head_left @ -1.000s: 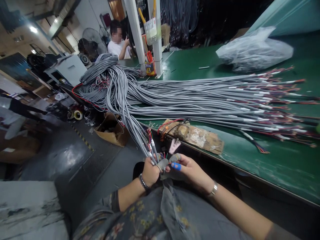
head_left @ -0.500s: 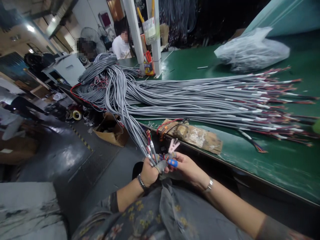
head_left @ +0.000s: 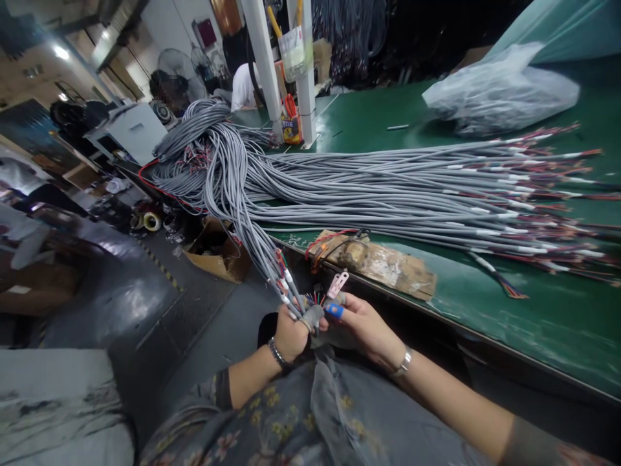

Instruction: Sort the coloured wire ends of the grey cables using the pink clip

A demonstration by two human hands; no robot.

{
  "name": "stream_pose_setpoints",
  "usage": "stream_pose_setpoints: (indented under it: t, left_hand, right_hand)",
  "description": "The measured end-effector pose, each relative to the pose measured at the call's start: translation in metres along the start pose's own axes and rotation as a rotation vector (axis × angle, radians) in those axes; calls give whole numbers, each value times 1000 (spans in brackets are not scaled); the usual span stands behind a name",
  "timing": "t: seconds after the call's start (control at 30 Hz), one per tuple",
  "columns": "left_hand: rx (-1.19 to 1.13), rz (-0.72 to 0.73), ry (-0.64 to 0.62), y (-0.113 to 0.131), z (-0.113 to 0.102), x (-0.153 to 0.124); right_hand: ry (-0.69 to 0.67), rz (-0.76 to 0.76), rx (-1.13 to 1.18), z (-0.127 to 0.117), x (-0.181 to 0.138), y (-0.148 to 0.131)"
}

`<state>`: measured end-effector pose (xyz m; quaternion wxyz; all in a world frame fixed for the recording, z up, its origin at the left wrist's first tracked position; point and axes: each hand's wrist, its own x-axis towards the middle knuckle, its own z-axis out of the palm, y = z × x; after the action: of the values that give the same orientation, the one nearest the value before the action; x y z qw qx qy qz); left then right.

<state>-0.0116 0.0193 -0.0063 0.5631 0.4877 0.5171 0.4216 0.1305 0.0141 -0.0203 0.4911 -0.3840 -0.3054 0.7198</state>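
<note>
My left hand (head_left: 290, 338), with a grey cover on the thumb, is closed around several grey cables (head_left: 256, 243) in front of my body. Thin coloured wires (head_left: 315, 299) fan out from a cable end just above that thumb. Close by on the right, my right hand (head_left: 365, 325) is closed on a small pale pink two-armed tool (head_left: 338, 285), whose arms stick up past the fingers. A blue band (head_left: 334, 310) wraps one of its fingers, and grey covering shows on another. The tool's working end is hidden by the fingers.
A long bundle of grey cables (head_left: 369, 188) lies across the green table (head_left: 548, 323). A worn cardboard piece (head_left: 402, 268) sits at the near edge, and a plastic bag (head_left: 509, 94) farther back. An open cardboard box (head_left: 216, 255) stands below, left. A person (head_left: 245, 87) is behind the post.
My right hand has drawn slightly away from the left thumb, and the pink tool now leans more to the right. The coloured wires show more openly spread. The view has shifted a little.
</note>
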Motion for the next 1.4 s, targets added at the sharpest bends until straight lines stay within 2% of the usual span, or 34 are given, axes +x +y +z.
stream_pose_setpoints:
  t: [0.23,0.43,0.6,0.7,0.83,1.2,1.4]
  left_hand:
    - [-80,9,45,2,3,1]
    - [-88,-12,53,7,6,0]
    - [-153,9,49,12,8,0]
    - [-168,13,18,18,10,1]
    - [-161,-36,-16,19,13,5]
    - [-103,-143,-6,15,16,8]
    - [-105,-113,-11,12,12,5]
  right_hand:
    - [48,-2,36,-6,1,-4]
    - [-39,34,111,-11,1,-8]
    - [-58,69,201,-15,13,-17]
    - [-9,91,225,-14,23,-20]
    - [43,78,250,-12,30,-16]
    - [2,-23,233,-13,30,-5]
    - [42,78,345,-12,28,-7]
